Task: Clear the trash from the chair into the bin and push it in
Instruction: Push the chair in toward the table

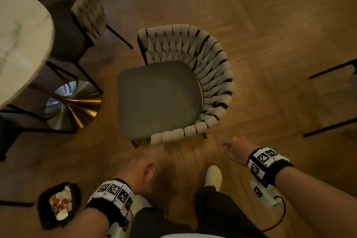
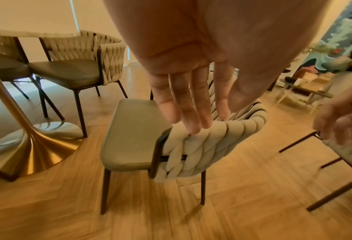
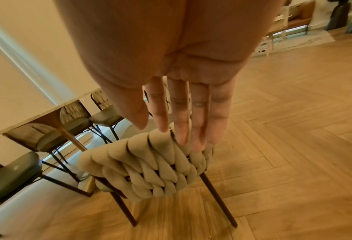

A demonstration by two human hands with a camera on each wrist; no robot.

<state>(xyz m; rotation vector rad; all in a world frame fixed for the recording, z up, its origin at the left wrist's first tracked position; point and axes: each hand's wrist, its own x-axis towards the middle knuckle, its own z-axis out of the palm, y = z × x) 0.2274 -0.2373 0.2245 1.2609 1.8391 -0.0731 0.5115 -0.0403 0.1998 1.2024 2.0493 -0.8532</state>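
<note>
Chair (image 1: pixel 158 98) stands on the wooden floor (image 1: pixel 270 25) right in front of you, pulled out from the round table (image 1: pixel 21 44) at your left, its grey seat bare and facing the table's gold base (image 1: pixel 77 108). Its woven cream back (image 1: pixel 210 75) curves round the far and right sides of the seat. Your left hand (image 1: pixel 138 172) hangs near the chair's closest corner with nothing in it; from the left wrist view its fingers (image 2: pixel 183 105) are straight and loosely together, their tips lying over the top edge of the woven back, though you cannot tell whether they touch it. Your right hand (image 1: pixel 234 149) is out to the right of that same corner, also holding nothing; in the right wrist view its fingers (image 3: pixel 199 113) are stretched out flat above the woven back, and contact cannot be judged there either. In the head view both hands look a little short of the chair, and the picture is blurred. Bin (image 1: pixel 59 205), black and lined, sits on the floor by your left forearm, well apart from the chair, with pale crumpled trash (image 1: pixel 61 202) inside it. A second chair (image 1: pixel 71 31) is tucked against the table beyond. One white shoe (image 1: pixel 213 176) points toward the chair between your hands.
</note>
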